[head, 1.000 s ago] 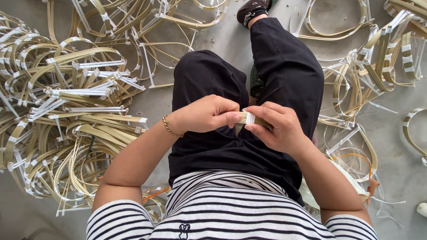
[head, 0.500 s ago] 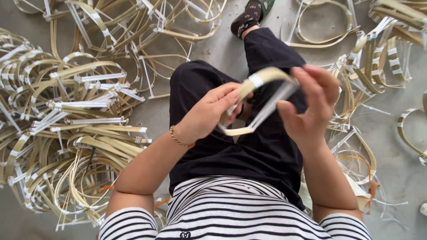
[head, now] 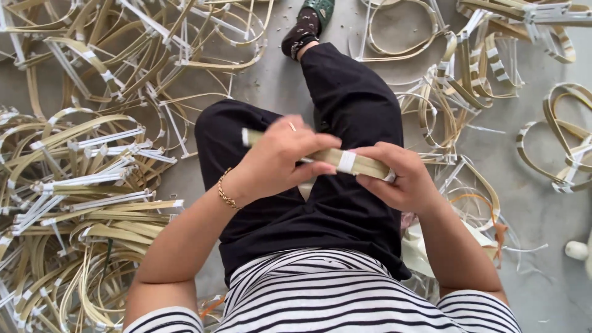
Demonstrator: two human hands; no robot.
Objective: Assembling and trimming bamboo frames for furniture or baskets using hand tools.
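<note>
Gripping a flattened bamboo strip bundle point(head: 333, 159), the left hand point(head: 280, 157) and right hand point(head: 394, 179) both close around it. If the white tape band point(head: 346, 161) slips, the strips could probably spring apart.

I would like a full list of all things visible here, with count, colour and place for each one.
strip bundle: one, pale tan with white tape, held level across the lap in both hands.
bent strip hoops: many, tan with white tape, heaped on the floor left, top and right.
floor: one, grey, beneath everything.
white lump: one, right edge.
bracelet: one, gold, left wrist.
shoe: one, dark, top centre.
left hand: grip around the bundle.
right hand: grip on the bundle's right end.
</note>
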